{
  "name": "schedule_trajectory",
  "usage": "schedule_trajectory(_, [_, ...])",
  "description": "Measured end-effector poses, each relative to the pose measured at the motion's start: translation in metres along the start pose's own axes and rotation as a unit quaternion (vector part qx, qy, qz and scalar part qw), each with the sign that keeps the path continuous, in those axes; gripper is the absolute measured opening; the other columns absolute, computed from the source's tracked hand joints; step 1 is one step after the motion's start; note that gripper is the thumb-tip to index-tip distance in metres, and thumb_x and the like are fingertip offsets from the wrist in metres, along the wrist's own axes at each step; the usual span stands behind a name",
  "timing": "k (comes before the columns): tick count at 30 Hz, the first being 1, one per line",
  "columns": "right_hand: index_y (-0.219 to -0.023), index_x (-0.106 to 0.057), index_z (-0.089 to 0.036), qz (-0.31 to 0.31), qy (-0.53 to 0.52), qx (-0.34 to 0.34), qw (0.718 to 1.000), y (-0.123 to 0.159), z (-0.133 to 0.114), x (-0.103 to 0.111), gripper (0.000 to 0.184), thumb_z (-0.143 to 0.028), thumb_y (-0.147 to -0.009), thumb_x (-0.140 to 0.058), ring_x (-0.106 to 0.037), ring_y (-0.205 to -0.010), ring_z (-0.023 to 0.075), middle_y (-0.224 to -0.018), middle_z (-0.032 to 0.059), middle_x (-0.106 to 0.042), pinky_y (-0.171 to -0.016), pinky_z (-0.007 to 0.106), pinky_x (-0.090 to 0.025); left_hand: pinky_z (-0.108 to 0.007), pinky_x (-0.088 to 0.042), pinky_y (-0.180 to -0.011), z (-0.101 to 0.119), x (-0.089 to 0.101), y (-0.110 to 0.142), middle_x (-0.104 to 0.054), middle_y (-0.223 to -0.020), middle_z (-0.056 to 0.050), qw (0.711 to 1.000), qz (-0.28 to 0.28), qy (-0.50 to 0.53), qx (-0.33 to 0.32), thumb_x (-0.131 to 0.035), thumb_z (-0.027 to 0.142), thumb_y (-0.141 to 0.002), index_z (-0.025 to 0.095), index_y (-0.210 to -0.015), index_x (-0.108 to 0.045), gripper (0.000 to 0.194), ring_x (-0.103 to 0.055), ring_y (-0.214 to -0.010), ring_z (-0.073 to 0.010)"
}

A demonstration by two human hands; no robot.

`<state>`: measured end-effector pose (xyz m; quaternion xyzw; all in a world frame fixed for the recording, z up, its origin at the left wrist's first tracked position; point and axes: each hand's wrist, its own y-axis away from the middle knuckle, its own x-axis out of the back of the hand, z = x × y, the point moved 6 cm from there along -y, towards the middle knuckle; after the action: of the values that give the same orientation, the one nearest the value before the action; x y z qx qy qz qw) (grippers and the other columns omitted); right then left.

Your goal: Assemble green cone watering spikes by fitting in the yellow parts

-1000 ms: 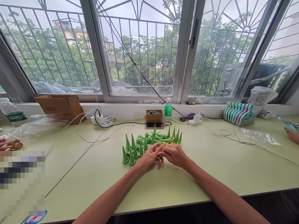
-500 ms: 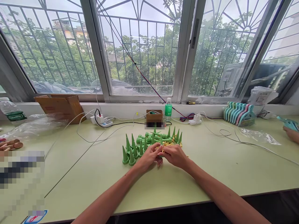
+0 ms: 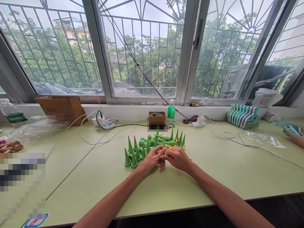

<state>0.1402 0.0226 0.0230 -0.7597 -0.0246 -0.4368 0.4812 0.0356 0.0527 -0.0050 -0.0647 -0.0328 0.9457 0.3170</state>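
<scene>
Meeting above table [image 3: 175,190], left hand [image 3: 152,157], right hand [image 3: 179,157]; both hands' fingers [image 3: 170,151] pinched on yellow piece [image 3: 166,154].

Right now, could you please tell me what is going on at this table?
A person's left hand and right hand meet at a small yellow piece; which one grips it is unclear. Green cones stand just beyond, near loose yellow pieces. At the far right, another person's hand holds a light-blue item.

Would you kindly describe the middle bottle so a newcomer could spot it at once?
Find the windows behind the table. Below them, beyond the green cones, is a small cardboard box. The bottle stands upright just right of it, its label bright green, unlike the dark one on the far-left bottle.
</scene>
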Motion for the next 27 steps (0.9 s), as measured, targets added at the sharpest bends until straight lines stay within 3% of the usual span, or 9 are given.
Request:
schedule_trajectory(8, [-0.060, -0.046, -0.019, -0.002, -0.060, -0.058, 0.997, -0.001, 0.010, -0.002, 0.043, -0.040, -0.097, -0.044, -0.036, -0.048, 0.0100, -0.052, -0.0023, -0.047, -0.050, 0.025, -0.026, -0.021, -0.044, -0.039, 0.005, -0.002, -0.001, -0.052, -0.057, 0.004, 0.999, 0.032, -0.022, 0.004, -0.058, 0.062, -0.079, 0.016, -0.087, -0.050, 0.048, -0.054, -0.043, -0.0104])
schedule_trajectory(16, [-0.058, -0.038, -0.020, 0.017, -0.097, -0.142, 0.985, 0.001, 0.026, -0.003, 0.044, -0.042, -0.096, -0.045, -0.025, -0.048, 0.0092, -0.049, -0.0058, -0.033, -0.047, 0.025, -0.025, -0.021, -0.042, -0.040, 0.017, 0.001, 0.001, -0.047, -0.058, 0.005, 0.994, 0.076, -0.063, -0.042, -0.052, 0.059, -0.084, 0.016, -0.082, -0.051, 0.043, -0.051, -0.043, -0.0089])
schedule_trajectory(23, [-0.056, -0.037, -0.020, 0.018, -0.129, -0.173, 0.976, 0.001, 0.033, -0.004, 0.049, -0.049, -0.095, -0.042, -0.027, -0.047, 0.0090, -0.049, -0.0056, -0.032, -0.046, 0.025, -0.023, -0.020, -0.037, -0.037, 0.021, 0.002, 0.002, -0.049, -0.056, 0.005, 0.983, 0.112, -0.131, -0.058, -0.057, 0.055, -0.081, 0.015, -0.083, -0.054, 0.040, -0.046, -0.039, -0.0080])
schedule_trajectory(27, [-0.056, -0.040, -0.019, 0.010, -0.154, -0.180, 0.972, 0.001, 0.034, -0.005, 0.053, -0.052, -0.097, -0.036, -0.033, -0.046, 0.0092, -0.049, -0.0040, -0.039, -0.046, 0.024, -0.026, -0.021, -0.034, -0.038, 0.021, 0.007, 0.003, -0.055, -0.066, 0.001, 0.972, 0.141, -0.176, -0.062, -0.056, 0.052, -0.082, 0.015, -0.090, -0.058, 0.038, -0.046, -0.039, -0.0075])
